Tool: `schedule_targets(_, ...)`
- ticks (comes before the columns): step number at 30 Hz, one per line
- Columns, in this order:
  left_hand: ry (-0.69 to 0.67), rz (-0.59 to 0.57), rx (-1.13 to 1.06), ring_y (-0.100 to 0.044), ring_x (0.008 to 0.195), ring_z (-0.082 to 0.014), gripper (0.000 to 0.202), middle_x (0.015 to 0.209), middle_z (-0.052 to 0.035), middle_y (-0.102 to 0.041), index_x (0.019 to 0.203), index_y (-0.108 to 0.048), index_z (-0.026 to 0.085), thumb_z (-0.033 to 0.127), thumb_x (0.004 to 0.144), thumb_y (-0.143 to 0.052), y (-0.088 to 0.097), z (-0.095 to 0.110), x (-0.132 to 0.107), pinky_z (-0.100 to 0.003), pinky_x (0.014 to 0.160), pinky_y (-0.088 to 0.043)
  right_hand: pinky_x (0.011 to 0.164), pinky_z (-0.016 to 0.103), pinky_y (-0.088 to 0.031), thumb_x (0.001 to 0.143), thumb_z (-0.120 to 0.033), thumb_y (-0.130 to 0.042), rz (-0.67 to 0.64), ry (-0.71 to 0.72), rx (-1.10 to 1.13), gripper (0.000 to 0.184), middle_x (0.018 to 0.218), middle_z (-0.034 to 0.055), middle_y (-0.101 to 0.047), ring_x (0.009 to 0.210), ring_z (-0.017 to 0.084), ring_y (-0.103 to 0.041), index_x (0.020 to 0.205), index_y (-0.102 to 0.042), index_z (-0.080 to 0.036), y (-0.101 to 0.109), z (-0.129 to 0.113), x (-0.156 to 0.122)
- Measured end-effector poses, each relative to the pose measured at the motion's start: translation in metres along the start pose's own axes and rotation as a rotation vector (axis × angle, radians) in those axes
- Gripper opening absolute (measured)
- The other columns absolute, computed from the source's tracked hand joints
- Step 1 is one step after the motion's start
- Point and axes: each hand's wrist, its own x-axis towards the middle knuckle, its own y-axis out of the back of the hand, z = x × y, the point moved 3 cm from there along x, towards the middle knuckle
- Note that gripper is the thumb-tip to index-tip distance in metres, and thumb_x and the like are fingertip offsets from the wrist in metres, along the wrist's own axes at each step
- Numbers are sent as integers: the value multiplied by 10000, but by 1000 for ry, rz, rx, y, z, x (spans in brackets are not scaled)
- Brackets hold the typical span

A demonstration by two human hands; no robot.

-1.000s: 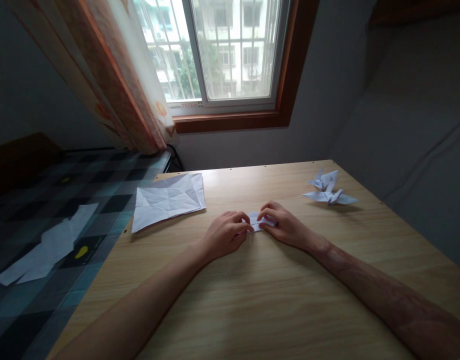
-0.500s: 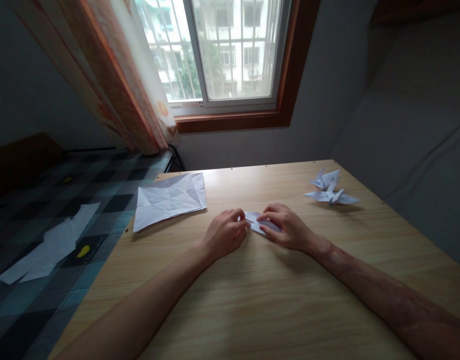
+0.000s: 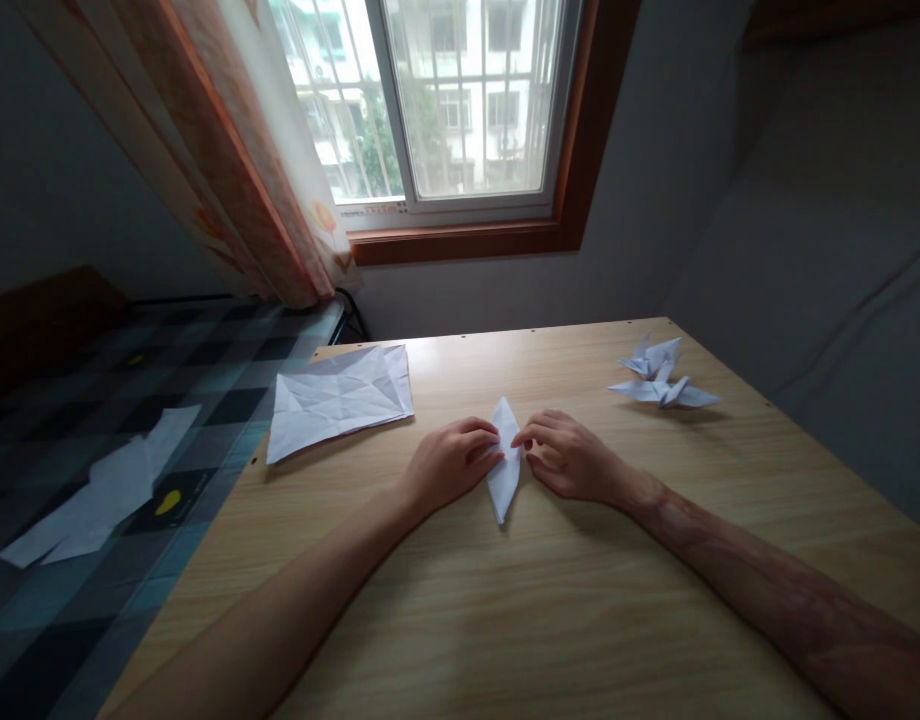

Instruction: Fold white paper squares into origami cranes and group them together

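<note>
A white folded paper (image 3: 504, 480) in a long diamond shape lies on the wooden table, its points toward and away from me. My left hand (image 3: 454, 462) pinches its left edge, the thumb and fingers resting over the paper. From the other side, my right hand (image 3: 569, 455) has curled fingers with the fingertips at the right edge. Two folded paper cranes (image 3: 664, 392) sit close together at the back right of the table.
Creased white sheets (image 3: 344, 395) lie at the table's back left. Paper strips (image 3: 104, 495) rest on a checked bed (image 3: 227, 410) beside the table (image 3: 460, 620). A barred window (image 3: 475, 100) and a patterned curtain (image 3: 235, 150) are behind.
The folded paper has turned from lying crosswise under my fingers to pointing toward and away from me, now showing as a full diamond. Both hands have shifted only slightly.
</note>
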Motion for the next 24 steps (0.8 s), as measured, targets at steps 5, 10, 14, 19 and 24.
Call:
schedule_targets(5,3,-51,-153,-782,946,-177,177,1225,-70,-801,1060,-841,234,314,1055,-683,2,-3,2,-296,835,-634,1010,481,-564,1009,-218,-703,38,-12,-22,126,1217,96,-749,1112,291,-676,1099,-760,-287,4,-1,1)
schedule_targets(10,-45,-24,-107,-759,985,-200,220,1103,-84,-790,1062,-870,247,332,1073,-667,2,-6,3,-330,909,-624,1045,464,-548,1103,-281,-630,-33,17,-12,156,1113,49,-815,1062,254,-719,1050,-776,-298,-1,5,2)
schedule_targets(14,-67,-68,-131,-767,1021,-203,253,1159,-86,-814,1099,-859,238,318,1100,-619,2,-4,4,-340,958,-620,1107,485,-529,1113,-325,-635,-20,35,-22,179,1076,50,-821,1056,253,-727,1026,-788,-292,-2,8,3)
schedule_targets(19,-137,-116,-186,-787,1052,-209,226,1187,-100,-827,1131,-843,222,345,1073,-663,3,3,3,-332,968,-632,1148,491,-509,1089,-341,-692,1,30,6,116,996,40,-822,988,237,-751,1048,-784,-281,-4,10,1)
schedule_targets(24,-182,-152,-210,-795,1091,-222,238,1246,-112,-821,1190,-829,219,359,1057,-690,3,2,2,-335,978,-634,1055,454,-543,1057,-336,-741,39,-68,55,78,954,38,-808,949,235,-733,1051,-758,-261,-6,15,-1)
